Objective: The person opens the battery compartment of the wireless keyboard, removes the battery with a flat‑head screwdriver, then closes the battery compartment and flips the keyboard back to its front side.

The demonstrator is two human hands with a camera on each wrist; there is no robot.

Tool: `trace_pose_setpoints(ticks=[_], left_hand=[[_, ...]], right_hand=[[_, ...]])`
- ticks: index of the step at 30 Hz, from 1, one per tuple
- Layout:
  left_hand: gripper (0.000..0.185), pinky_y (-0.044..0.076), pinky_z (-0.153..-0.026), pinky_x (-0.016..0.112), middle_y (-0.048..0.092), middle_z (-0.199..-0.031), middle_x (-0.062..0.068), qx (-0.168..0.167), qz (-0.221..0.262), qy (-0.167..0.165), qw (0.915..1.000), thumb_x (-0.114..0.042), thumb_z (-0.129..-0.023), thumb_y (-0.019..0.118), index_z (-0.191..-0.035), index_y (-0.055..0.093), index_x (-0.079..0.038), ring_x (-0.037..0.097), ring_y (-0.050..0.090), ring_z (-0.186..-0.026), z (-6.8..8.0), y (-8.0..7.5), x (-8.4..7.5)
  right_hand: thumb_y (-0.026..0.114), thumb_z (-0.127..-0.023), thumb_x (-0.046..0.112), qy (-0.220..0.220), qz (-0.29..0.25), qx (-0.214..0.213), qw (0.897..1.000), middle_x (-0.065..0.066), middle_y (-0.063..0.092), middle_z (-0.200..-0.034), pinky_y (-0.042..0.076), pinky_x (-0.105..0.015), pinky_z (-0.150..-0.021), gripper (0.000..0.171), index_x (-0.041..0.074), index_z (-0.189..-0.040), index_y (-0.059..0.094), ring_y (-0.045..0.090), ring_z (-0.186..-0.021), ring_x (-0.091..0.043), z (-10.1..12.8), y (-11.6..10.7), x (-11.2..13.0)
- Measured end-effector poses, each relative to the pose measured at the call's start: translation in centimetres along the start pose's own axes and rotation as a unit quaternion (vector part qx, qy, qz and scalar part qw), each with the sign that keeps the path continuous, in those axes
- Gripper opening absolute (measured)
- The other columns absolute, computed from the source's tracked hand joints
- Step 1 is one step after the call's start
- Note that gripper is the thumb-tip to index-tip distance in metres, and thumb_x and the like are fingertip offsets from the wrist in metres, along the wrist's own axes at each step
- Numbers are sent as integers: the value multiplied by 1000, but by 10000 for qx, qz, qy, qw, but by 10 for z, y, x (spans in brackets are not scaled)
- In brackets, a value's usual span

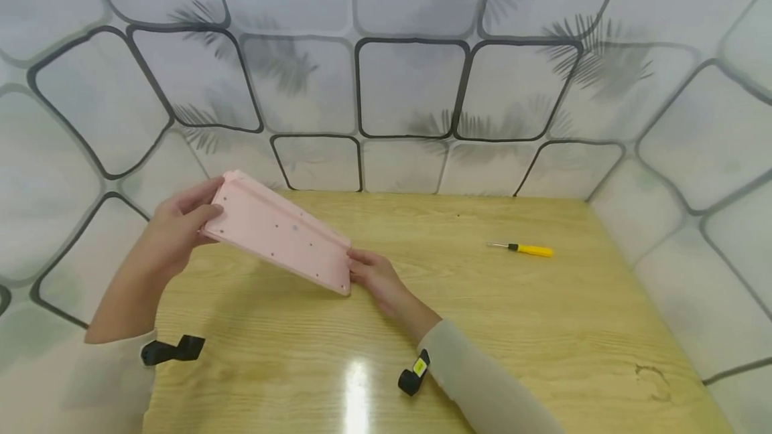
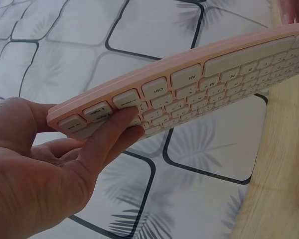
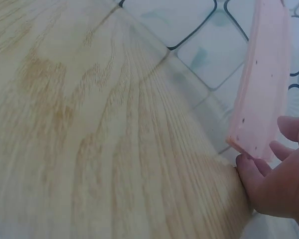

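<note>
A pink keyboard [image 1: 283, 233] is held raised and tilted above the table, its screw-dotted underside toward the head camera. My left hand [image 1: 175, 226] grips its left end, thumb on the underside. In the left wrist view, the fingers of that left hand [image 2: 60, 164] curl onto the white keys [image 2: 189, 77] near Ctrl. At the opposite, lower end, my right hand [image 1: 376, 280] touches the short edge with extended fingers. From the right wrist view, the fingertips of the right hand [image 3: 279, 184] sit right at the keyboard's bottom corner.
A screwdriver with a yellow handle [image 1: 533, 250] lies on the wooden table [image 1: 482, 327] toward the back right. Patterned sheeting [image 1: 416, 86] encloses the back and both sides. Black straps with small devices are on both wrists.
</note>
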State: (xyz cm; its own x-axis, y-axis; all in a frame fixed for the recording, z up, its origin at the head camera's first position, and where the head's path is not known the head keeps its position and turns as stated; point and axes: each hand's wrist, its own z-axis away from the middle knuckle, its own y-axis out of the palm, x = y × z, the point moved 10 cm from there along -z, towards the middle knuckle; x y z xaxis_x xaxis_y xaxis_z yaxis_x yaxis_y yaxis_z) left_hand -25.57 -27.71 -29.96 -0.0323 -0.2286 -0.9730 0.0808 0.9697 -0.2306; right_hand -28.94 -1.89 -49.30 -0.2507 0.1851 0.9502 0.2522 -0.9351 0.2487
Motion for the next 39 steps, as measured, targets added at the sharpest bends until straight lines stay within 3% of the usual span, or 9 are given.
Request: trace_pose_setpoints(ticks=[4, 10, 16, 21, 24, 28, 32, 39], left_hand=[[60, 54, -76, 22, 21, -156, 18, 16, 719, 257, 9971, -17, -99, 52, -152, 24, -8, 2, 58, -107, 6, -3, 5], [57, 54, -78, 24, 32, -153, 9, 28, 1580, 449, 9864, -9, -99, 51, -151, 27, -6, 7, 58, -110, 11, -5, 16], [54, 53, -78, 24, 35, -151, 1, 117, 1939, 407, 9801, -7, -99, 49, -150, 32, -10, 8, 58, -106, 11, 0, 29], [52, 53, -78, 24, 38, -146, 0, 292, 2277, 514, 9719, -4, -100, 45, -150, 31, -8, 8, 59, -103, 10, 10, 38], [55, 53, -80, 24, 31, -152, 5, 401, 2204, 458, 9735, -4, -100, 45, -151, 25, -5, 6, 58, -106, 9, 20, 45], [61, 52, -82, 23, 24, -155, 14, 515, 1651, 153, 9848, -9, -99, 51, -152, 20, -5, 3, 57, -110, 6, 31, 58], [65, 52, -83, 24, 30, -152, 20, 620, 1111, -197, 9917, -14, -97, 57, -152, 23, -8, 2, 58, -109, 2, 39, 74], [67, 50, -87, 24, 27, -152, 23, 814, 639, -473, 9935, -18, -97, 57, -153, 21, -11, 2, 55, -112, -1, 65, 98]], right_hand=[[60, -92, 4, 35, -154, -89, 9998, -16, 56, -129, 51, -32, -89, 36, -2, -128, 57, 59, -107, -19, -1, -6, 0], [61, -90, 1, -4, -485, -258, 9985, -11, 58, -122, 51, -27, -79, 36, 1, -127, 59, 59, -96, -15, 1, -18, 7], [60, -89, -4, -148, -665, -367, 9970, -8, 58, -114, 50, -25, -74, 38, -1, -127, 57, 57, -90, -14, 3, -33, 14], [60, -88, -5, -196, -679, -473, 9964, -11, 58, -120, 50, -26, -78, 39, -1, -127, 58, 58, -96, -15, 8, -49, 22], [60, -89, -4, -255, -531, -524, 9969, -13, 56, -127, 50, -26, -80, 39, 0, -127, 59, 58, -101, -16, 11, -61, 30], [59, -89, -5, -341, -321, -681, 9966, -15, 56, -129, 50, -24, -80, 38, -2, -127, 59, 58, -101, -15, 17, -78, 37], [58, -89, -6, -348, -152, -826, 9959, -16, 56, -129, 50, -23, -79, 38, -3, -127, 59, 58, -101, -15, 22, -95, 40], [56, -91, -5, -336, 345, -949, 9943, -17, 52, -134, 50, -23, -83, 38, -4, -129, 57, 54, -112, -19, 31, -121, 45]])
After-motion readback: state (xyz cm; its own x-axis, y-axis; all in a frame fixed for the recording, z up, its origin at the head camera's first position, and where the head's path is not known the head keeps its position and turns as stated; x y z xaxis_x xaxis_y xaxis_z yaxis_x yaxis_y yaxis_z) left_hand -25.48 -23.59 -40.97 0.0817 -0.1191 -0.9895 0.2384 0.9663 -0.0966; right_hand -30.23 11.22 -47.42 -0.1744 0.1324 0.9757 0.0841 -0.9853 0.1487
